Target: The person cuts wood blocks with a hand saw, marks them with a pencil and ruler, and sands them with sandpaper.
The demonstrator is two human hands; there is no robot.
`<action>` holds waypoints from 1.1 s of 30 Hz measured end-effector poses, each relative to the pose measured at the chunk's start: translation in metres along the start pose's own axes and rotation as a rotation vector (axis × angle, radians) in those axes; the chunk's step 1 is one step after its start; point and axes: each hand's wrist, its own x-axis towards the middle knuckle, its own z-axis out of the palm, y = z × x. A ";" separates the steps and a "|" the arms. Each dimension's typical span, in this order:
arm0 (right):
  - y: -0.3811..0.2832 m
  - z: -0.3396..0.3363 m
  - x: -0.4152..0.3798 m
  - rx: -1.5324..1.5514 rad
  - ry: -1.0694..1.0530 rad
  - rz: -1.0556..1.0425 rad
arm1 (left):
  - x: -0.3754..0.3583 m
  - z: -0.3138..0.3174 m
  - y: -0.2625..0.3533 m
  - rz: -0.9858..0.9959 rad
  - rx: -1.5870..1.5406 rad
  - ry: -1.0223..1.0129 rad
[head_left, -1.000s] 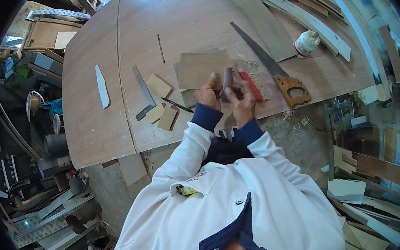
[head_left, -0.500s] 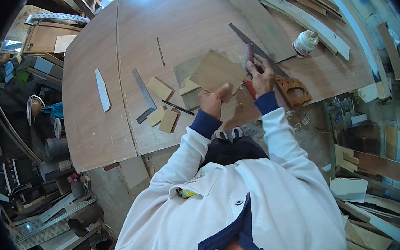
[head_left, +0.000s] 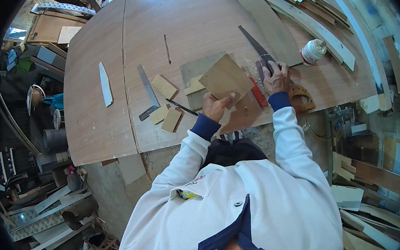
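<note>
My left hand (head_left: 215,108) grips the near edge of a thin square wooden board (head_left: 228,77), thumb on top. The board is held over a greyish flat sheet (head_left: 193,67) on the table. My right hand (head_left: 277,78) is closed around a dull purple-brown piece that looks like folded sandpaper (head_left: 261,69). It is beside the board, over the handsaw (head_left: 254,44), whose wooden handle (head_left: 302,98) is partly hidden by my wrist. Between the board and my right hand lies a red flat tool (head_left: 259,93). Small wooden blocks (head_left: 166,87) lie left of the board.
On the table (head_left: 90,129) lie a try square (head_left: 146,92), a black pen (head_left: 182,107), a thin dark rod (head_left: 167,49) and a white pointed strip (head_left: 104,84). A white glue bottle (head_left: 313,52) stands at right, near long planks (head_left: 308,27).
My right hand has moved right, away from the board's edge, carrying the purple-brown piece over the saw. The red tool shows more fully. My left hand keeps its hold on the board.
</note>
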 end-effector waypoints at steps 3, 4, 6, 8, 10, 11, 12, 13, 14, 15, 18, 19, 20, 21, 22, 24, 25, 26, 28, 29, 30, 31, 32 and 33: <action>-0.017 -0.014 0.004 0.586 -0.284 0.089 | -0.004 -0.002 0.002 -0.002 0.045 -0.018; -0.023 -0.022 0.002 0.583 -0.282 0.090 | -0.002 -0.005 0.001 -0.013 0.063 -0.081; -0.038 -0.037 -0.006 1.001 -0.631 0.179 | 0.000 -0.007 0.003 -0.019 0.082 -0.138; -0.044 -0.035 -0.017 1.118 -0.653 0.224 | -0.003 -0.006 0.008 0.018 0.132 -0.177; -0.043 -0.023 -0.029 1.232 -0.670 0.273 | -0.006 0.000 0.017 0.034 0.054 -0.097; -0.041 -0.012 -0.037 1.261 -0.616 0.279 | -0.007 0.001 0.020 0.052 -0.020 -0.019; -0.044 -0.009 -0.039 1.290 -0.561 0.283 | -0.006 0.002 0.021 0.053 -0.020 -0.018; -0.046 -0.008 -0.042 1.290 -0.562 0.282 | -0.004 0.002 0.022 0.127 -0.001 0.035; -0.047 -0.008 -0.046 1.278 -0.564 0.323 | -0.004 0.002 0.022 0.201 0.017 0.090; -0.052 -0.009 -0.050 1.267 -0.566 0.366 | -0.004 0.001 0.023 0.200 0.018 0.093; -0.075 -0.032 -0.051 0.926 -0.241 0.210 | -0.006 -0.006 0.025 0.219 0.212 0.061; -0.077 -0.038 -0.048 0.925 -0.241 0.215 | -0.004 -0.009 0.023 0.240 0.356 0.073; -0.079 -0.043 -0.045 0.758 -0.174 -0.021 | -0.003 -0.012 0.022 0.260 0.501 0.084; -0.079 -0.047 -0.044 0.584 -0.107 -0.251 | -0.003 -0.013 0.021 0.254 0.504 0.079; -0.079 -0.051 -0.044 0.583 -0.106 -0.243 | -0.001 -0.013 0.022 0.293 0.588 0.065; -0.079 -0.056 -0.046 0.381 -0.263 -0.303 | 0.000 -0.015 0.025 0.329 0.675 0.047; -0.074 -0.051 -0.051 0.383 -0.265 -0.297 | -0.001 -0.017 0.027 0.396 0.758 0.045; -0.063 -0.041 -0.057 0.354 -0.261 -0.114 | 0.001 -0.018 0.032 0.467 0.841 0.043; -0.046 -0.026 -0.067 0.324 -0.259 0.075 | 0.002 -0.025 0.039 0.464 0.922 0.006; -0.038 -0.022 -0.072 0.187 -0.319 0.082 | 0.001 -0.027 0.041 0.459 0.999 -0.031; -0.033 -0.019 -0.075 0.050 -0.375 0.087 | 0.001 -0.028 0.044 0.456 1.001 -0.039; -0.031 -0.014 -0.078 0.050 -0.374 0.095 | 0.003 -0.028 0.048 0.423 1.111 -0.068; -0.030 -0.009 -0.081 -0.032 -0.377 0.105 | 0.004 -0.029 0.050 0.388 1.221 -0.098; -0.030 -0.003 -0.083 -0.113 -0.379 0.112 | 0.006 -0.032 0.048 0.389 1.225 -0.106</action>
